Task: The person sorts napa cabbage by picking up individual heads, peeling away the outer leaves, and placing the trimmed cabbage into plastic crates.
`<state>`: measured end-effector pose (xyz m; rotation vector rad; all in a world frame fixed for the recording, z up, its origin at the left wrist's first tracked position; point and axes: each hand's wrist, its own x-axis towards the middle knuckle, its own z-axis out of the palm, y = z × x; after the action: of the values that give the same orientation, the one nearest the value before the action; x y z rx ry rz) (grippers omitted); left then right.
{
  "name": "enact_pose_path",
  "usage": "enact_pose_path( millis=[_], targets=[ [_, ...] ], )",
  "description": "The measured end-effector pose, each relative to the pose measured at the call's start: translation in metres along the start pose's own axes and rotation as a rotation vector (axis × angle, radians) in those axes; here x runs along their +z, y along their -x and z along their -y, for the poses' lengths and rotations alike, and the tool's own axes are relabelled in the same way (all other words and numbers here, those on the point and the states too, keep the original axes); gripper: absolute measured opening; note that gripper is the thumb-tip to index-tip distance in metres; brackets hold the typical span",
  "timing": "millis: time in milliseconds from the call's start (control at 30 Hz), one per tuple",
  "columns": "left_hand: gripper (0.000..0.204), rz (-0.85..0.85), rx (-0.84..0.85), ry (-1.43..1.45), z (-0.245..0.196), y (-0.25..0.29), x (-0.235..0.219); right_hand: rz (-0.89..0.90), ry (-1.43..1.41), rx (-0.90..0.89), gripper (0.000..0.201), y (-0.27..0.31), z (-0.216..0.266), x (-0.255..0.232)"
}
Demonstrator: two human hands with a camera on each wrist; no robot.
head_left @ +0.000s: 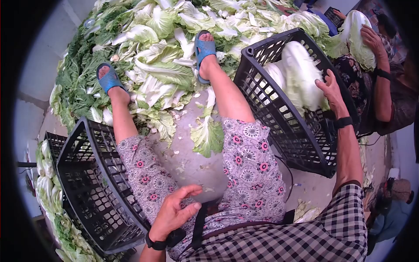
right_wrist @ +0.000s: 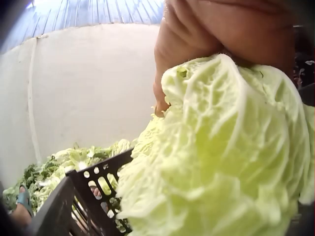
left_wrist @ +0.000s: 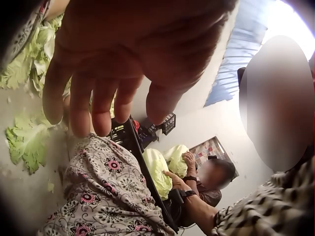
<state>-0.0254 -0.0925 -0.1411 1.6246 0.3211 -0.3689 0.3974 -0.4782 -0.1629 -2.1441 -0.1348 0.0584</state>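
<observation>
A napa cabbage [head_left: 301,78], blurred along its leafy end, lies over the black plastic crate [head_left: 279,105] at the wearer's right. Beside it my right hand [head_left: 335,94] has its thumb and fingers spread, the fingertips right at the leaves. Close up in the right wrist view, the pale green cabbage [right_wrist: 231,147] covers part of that hand [right_wrist: 221,34]. Another cabbage [head_left: 274,74] sits in the same crate. My left hand [head_left: 176,214] hovers above the lap with loosely bent fingers and nothing in it; its palm and fingers [left_wrist: 102,105] show large in the left wrist view.
Loose cabbage leaves [head_left: 166,65] are heaped around the feet. A second black crate [head_left: 94,187] stands at the left, with a row of cabbages [head_left: 48,187] beyond it. At the right, another person [head_left: 384,87] holds a large cabbage [head_left: 358,41]. A single leaf [head_left: 207,135] lies on the floor.
</observation>
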Motion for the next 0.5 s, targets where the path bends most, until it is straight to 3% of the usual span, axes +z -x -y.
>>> enact_pose_path(
  millis=[67, 167, 300, 500],
  targets=[
    [0.046, -0.013, 0.003, -0.016, -0.003, 0.003, -0.001, 0.078, 0.178, 0.036, 0.088, -0.003, 0.0, 0.006],
    [0.046, -0.064, -0.014, 0.027, -0.002, 0.008, -0.002, 0.361, 0.05, 0.14, 0.089, 0.005, -0.001, 0.002],
    [0.046, -0.053, 0.001, -0.026, -0.007, 0.012, 0.003, 0.406, 0.084, 0.244, 0.085, 0.017, 0.001, -0.01],
    [0.047, -0.072, -0.016, -0.05, -0.021, 0.038, 0.001, 0.506, -0.03, 0.211, 0.08, 0.021, 0.008, -0.021]
  ],
)
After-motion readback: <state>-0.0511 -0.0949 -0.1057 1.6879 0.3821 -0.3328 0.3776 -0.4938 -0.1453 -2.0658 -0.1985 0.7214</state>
